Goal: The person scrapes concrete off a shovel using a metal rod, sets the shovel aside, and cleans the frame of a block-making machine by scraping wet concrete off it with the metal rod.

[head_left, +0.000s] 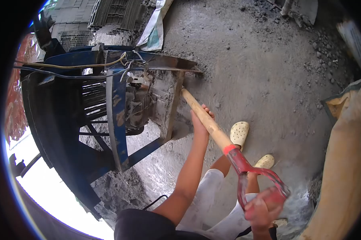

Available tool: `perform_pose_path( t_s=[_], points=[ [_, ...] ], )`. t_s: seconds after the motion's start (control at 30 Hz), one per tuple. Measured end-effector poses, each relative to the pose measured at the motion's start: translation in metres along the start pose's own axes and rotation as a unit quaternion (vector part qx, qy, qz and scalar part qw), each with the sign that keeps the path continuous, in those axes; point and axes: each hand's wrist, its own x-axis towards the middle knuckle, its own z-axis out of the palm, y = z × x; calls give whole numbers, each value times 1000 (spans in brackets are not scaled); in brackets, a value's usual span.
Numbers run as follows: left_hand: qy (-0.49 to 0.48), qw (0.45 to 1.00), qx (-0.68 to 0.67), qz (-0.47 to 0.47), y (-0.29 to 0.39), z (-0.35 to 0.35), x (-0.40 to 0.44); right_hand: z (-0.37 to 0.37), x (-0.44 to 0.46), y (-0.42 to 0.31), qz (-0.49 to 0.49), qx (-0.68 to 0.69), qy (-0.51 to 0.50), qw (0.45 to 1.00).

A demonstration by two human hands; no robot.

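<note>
A shovel [212, 129] with a wooden shaft and a worn red D-shaped handle slants across the middle of the head view. My left hand [202, 118] is wrapped round the wooden shaft, near its upper end in the view. At the lower right my right hand [265, 208], slightly blurred, grips the red handle. The shaft's far end passes beside the metal frame of a blue machine [118, 116], and the blade is hidden from sight.
Cables [88, 64] run across the machine's top. Dusty grey ground [260, 72] carries loose rubble [324, 52]. A large tan sack [344, 160] stands at the right. A white-green sack [154, 30] lies at the top. My cream clogs [239, 134] are below the shaft.
</note>
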Motion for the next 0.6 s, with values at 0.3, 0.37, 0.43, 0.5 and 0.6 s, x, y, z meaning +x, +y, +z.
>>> perform_pose_path(
  t_s=[0.3, 0.37, 0.43, 0.5, 0.6],
  points=[
    [293, 944, 126, -82, -2, -144, 5, 49, 234, 268, 76, 66, -142, 985],
    [301, 935, 170, -80, 3, -154, 2, 28, 271, 309, 132, 124, -123, 976],
    [265, 933, 225, -90, 5, -165, 2, -7, 282, 327, 161, 119, -110, 974],
    [233, 932, 259, -101, 3, -158, 14, -45, 283, 327, 166, 116, -97, 974],
    [220, 937, 254, -98, -2, -142, 25, -117, 252, 304, 176, 107, -90, 974]
  ],
)
